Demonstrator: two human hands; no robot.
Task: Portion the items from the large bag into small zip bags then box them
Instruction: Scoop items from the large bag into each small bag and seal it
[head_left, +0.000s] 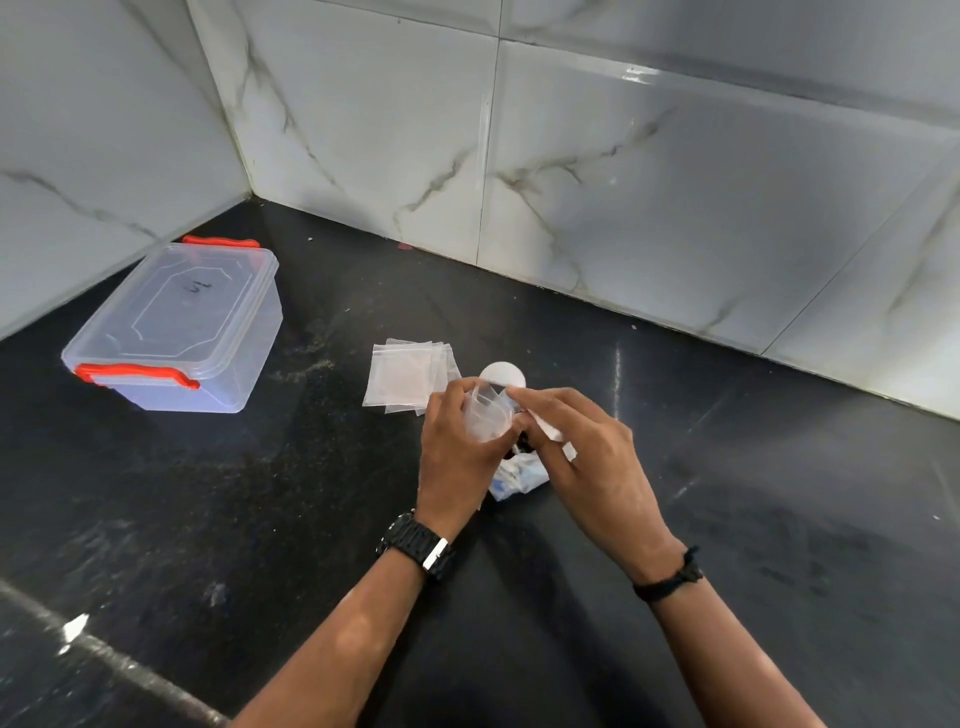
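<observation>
Head view, my left hand (457, 441) gripping a small zip bag (485, 415), my right hand (582, 447) pinching its top, large bag (519, 475) beneath, spare bags (405, 376) beside, closed box (176, 327) far left.

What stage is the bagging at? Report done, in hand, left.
Done: nothing visibly boxed; the clear box sits lidded and looks empty. In hand: left hand holds a small zip bag while right hand works its mouth. Left: the stack of empty bags, then boxing.
</observation>
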